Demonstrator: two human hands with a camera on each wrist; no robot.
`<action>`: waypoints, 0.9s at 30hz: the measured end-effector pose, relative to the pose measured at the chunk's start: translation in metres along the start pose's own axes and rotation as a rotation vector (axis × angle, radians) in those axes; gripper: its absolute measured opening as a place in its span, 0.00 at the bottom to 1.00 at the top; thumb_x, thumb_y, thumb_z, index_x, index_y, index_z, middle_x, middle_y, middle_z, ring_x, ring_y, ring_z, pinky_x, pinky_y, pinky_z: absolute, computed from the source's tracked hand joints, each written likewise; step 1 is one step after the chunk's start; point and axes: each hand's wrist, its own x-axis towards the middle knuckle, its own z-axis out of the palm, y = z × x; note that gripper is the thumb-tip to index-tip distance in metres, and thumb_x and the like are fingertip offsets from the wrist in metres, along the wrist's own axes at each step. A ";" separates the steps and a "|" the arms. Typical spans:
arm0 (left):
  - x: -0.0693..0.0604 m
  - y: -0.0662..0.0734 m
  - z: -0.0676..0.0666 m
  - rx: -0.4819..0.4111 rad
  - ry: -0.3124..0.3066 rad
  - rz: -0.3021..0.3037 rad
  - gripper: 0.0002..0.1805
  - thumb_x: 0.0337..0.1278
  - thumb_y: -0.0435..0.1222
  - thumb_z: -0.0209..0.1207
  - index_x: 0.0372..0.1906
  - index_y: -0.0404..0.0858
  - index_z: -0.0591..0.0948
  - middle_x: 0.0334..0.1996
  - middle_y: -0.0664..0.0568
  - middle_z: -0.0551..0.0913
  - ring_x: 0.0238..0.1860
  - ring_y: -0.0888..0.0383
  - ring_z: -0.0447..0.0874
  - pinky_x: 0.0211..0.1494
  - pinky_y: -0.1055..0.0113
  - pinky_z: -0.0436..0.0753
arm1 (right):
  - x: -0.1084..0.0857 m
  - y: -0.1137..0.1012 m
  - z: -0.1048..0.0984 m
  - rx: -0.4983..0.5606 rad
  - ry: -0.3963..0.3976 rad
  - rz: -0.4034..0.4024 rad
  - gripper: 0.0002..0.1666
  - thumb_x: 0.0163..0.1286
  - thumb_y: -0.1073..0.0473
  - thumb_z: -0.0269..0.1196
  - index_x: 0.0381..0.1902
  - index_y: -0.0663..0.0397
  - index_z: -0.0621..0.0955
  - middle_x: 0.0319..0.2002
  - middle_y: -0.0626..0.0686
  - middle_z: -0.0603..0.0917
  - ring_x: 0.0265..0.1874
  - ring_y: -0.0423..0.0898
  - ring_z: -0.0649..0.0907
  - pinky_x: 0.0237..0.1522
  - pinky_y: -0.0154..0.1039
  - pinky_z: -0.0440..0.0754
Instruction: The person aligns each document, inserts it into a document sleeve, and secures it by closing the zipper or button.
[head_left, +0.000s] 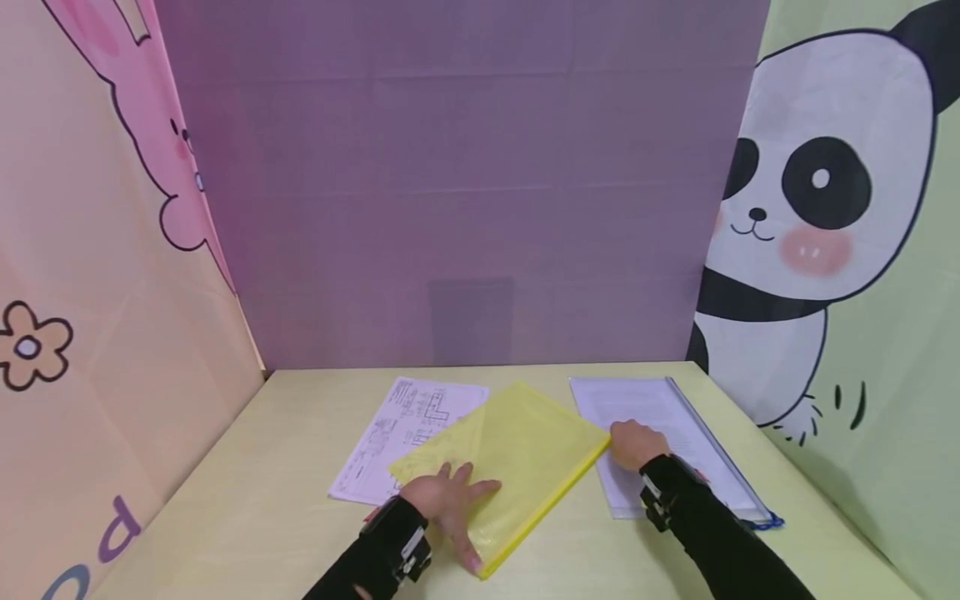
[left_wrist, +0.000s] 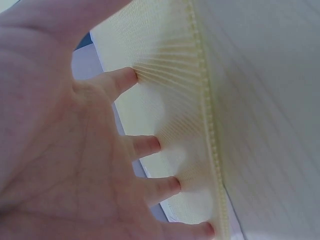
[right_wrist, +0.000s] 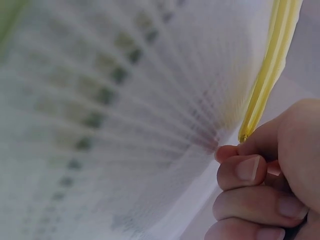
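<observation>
In the head view a yellow translucent folder (head_left: 536, 450) with a yellow bar along one long edge (head_left: 551, 508) lies turned at an angle in the middle of the table. My left hand (head_left: 450, 500) is spread on its lower left part, the thumb by the bar's near end. Straight fingertips press on the cover in the left wrist view. At the far right corner, my right hand (head_left: 637, 444) pinches the folder between thumb and curled index finger; the right wrist view shows the yellow bar's end (right_wrist: 244, 135) right beside that thumb.
Printed sheets (head_left: 382, 429) lie partly under the folder at left. On the right rests a clear file with papers and a dark bar (head_left: 708, 442), a blue item (head_left: 768, 522) at its near end. A purple panel (head_left: 472, 208) stands behind the table (head_left: 247, 500).
</observation>
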 end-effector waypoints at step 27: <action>0.000 0.001 0.000 0.001 -0.008 -0.005 0.63 0.25 0.60 0.81 0.77 0.67 0.63 0.79 0.45 0.56 0.77 0.34 0.51 0.65 0.27 0.66 | -0.015 -0.011 -0.012 0.026 0.100 -0.106 0.07 0.72 0.64 0.58 0.33 0.61 0.77 0.27 0.57 0.77 0.27 0.52 0.76 0.32 0.53 0.79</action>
